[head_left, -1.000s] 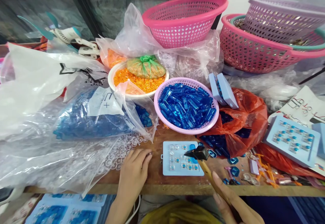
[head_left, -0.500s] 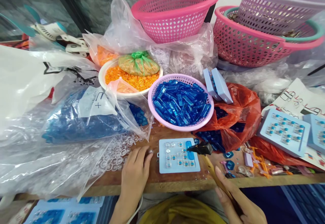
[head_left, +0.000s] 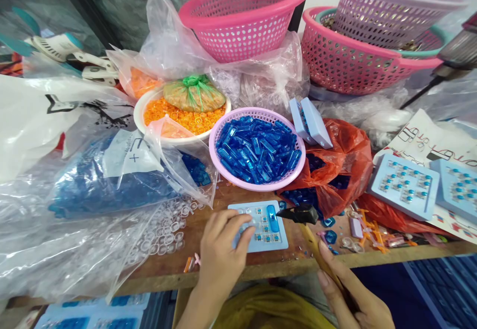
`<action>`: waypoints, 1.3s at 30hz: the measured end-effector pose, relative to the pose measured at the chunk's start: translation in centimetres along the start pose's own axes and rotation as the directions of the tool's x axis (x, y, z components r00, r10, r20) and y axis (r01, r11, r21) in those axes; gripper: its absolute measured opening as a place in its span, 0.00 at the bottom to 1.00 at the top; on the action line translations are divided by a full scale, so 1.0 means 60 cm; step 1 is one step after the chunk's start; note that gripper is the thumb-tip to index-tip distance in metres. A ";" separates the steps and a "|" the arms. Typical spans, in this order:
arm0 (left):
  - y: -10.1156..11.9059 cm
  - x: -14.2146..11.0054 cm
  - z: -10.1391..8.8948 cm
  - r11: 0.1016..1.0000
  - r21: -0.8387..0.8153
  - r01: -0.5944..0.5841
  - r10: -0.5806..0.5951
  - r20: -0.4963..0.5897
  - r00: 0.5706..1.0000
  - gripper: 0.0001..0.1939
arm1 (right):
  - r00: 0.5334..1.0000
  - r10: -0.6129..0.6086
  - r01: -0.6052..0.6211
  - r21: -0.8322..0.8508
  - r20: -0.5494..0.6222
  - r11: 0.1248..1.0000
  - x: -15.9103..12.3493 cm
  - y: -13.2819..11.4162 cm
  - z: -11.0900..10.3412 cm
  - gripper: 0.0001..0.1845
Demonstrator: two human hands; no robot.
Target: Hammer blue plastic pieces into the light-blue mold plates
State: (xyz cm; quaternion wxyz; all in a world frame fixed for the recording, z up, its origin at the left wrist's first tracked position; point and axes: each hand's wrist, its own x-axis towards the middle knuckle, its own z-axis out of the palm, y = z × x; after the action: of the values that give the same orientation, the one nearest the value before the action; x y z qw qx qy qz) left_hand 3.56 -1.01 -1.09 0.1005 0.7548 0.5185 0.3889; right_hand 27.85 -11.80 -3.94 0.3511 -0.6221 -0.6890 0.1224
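Observation:
My left hand [head_left: 222, 252] lies with its fingers spread over the left part of a pale blue plastic plate [head_left: 278, 242] set with small switch-like parts. A translucent blue bar [head_left: 273, 218] stands on the plate's right side. My right hand [head_left: 352, 294] grips the wooden handle of a small hammer [head_left: 316, 244]. Its black head [head_left: 298, 214] hangs just beside the plate's upper right corner. Small blue pieces and orange plastic bits lie on the wooden table [head_left: 238, 264] to the right of the plate. My left palm hides part of the plate.
A lilac basket [head_left: 257, 150] of translucent blue pieces stands behind the plate, beside a red bag [head_left: 335, 170]. Bags of blue pieces and clear rings [head_left: 164, 229] fill the left. Pink baskets [head_left: 242, 18] stand at the back. Loaded blue plates [head_left: 404, 187] lie at right.
My left hand has moved right from the bare table onto the plate. The hammer stays in my right hand. The view has shifted, so everything sits further left and higher.

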 end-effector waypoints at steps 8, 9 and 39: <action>0.024 0.033 0.054 0.984 0.170 0.050 -0.093 0.262 0.961 0.09 | 0.998 -0.065 0.065 0.010 0.005 0.998 0.006 -0.010 -0.002 0.32; 0.024 0.034 0.053 0.983 0.177 0.053 -0.102 0.277 0.955 0.09 | 0.997 -0.080 0.080 0.009 0.003 0.997 0.006 -0.012 -0.001 0.32; -0.139 0.008 -0.044 0.812 0.562 0.156 -0.136 -0.078 0.988 0.13 | 0.992 -0.112 0.104 0.113 0.064 0.988 0.025 0.003 0.011 0.33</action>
State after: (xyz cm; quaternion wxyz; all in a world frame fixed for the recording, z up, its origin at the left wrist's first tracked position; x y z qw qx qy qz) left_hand -4.04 2.40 -3.70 -0.1072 0.7017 0.6685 0.2217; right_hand 27.59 -10.18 -4.02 0.3665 -0.5590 -0.7258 0.1627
